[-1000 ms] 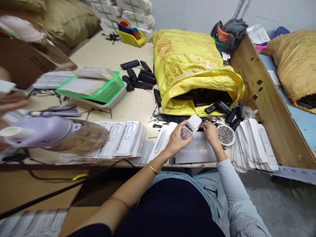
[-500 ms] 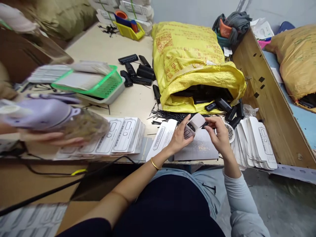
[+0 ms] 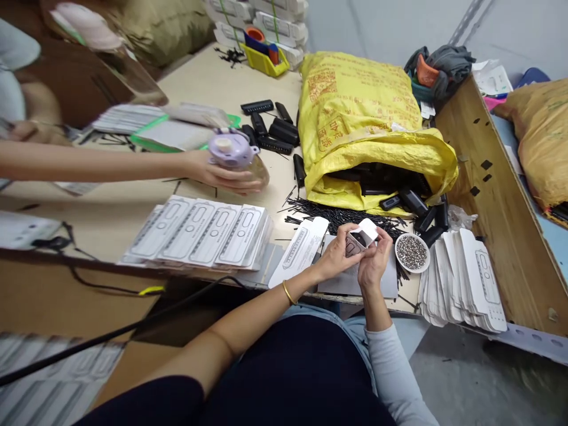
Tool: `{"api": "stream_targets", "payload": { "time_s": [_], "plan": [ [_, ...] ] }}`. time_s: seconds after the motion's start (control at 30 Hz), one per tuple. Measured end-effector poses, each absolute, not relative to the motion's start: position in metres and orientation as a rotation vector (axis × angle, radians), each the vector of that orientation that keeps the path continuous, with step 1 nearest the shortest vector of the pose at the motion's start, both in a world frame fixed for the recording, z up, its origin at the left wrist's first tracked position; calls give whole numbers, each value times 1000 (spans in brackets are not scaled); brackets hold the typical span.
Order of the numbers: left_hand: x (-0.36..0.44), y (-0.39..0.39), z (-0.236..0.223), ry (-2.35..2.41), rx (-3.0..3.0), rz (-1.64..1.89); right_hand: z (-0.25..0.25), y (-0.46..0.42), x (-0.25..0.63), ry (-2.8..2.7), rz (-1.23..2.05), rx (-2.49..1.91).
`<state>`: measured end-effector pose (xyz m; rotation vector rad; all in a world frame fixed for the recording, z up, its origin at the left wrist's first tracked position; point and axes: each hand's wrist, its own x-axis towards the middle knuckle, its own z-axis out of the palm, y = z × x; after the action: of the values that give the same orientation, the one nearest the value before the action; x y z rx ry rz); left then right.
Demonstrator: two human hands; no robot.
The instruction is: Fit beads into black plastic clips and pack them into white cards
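A small white printed box is held between my hands with its end flap up and a dark object inside. Fingers of my left hand are wrapped round its left side. On the right side, my right hand is closed against the box, fingertips by the flap. Below them lies a grey sheet. A flat printed carton lies just left of my hands. To the right stands a white bowl full of small metal screws.
A yellow sack spills black plastic parts behind a heap of thin black sticks. Printed boxes stand in a row at left; flat cartons fan out at right. A co-worker's arm reaches across with a purple-topped bottle.
My right hand has moved left and in against the box. The co-worker's hand has carried the bottle right and farther back over the table. The whole view has shifted a little.
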<state>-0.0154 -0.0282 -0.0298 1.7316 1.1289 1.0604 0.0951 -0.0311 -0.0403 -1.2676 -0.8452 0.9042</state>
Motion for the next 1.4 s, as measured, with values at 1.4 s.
{"api": "stream_targets", "payload": {
  "time_s": [1.4],
  "plan": [
    [11, -36, -41, 1130, 1755, 1111, -16, -13, 139, -1649, 503, -1307]
  ]
}}
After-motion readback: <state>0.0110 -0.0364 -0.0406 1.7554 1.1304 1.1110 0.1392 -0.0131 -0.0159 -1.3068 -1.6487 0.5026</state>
